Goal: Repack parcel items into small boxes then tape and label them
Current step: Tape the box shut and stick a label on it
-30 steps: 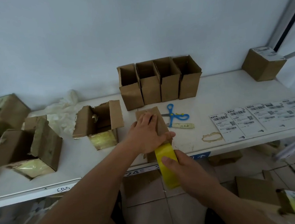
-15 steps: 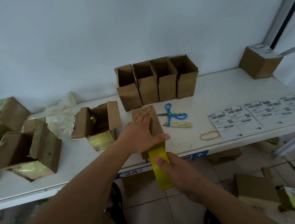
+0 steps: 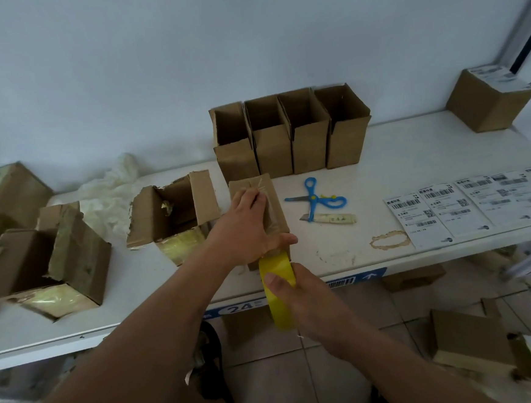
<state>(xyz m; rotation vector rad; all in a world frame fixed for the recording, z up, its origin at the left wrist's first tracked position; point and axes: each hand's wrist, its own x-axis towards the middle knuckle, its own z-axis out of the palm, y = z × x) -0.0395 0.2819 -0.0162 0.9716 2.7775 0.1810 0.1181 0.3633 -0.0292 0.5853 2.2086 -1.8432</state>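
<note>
Taping a small box [image 3: 265, 201] at the front edge of a white shelf [image 3: 412, 145].

Left hand [image 3: 247, 231] lies palm-down on the box top, fingers fairly straight and pressing, thumb stretched along the near end. Right hand [image 3: 300, 297] grips a yellow tape roll [image 3: 277, 291] just below the box's near end, thumb on the roll's face and fingers curled behind it; the roll's top touches the box. Clear tape shows along the top seam. Behind the box stand four open boxes [image 3: 290, 135] in a row, touching. Right of it lie blue scissors [image 3: 316, 197] and a knife [image 3: 329, 218], then labels [image 3: 468, 207]. A torn carton [image 3: 170, 215] sits to the left; a labelled box [image 3: 488, 98] stands at the far right.
</note>
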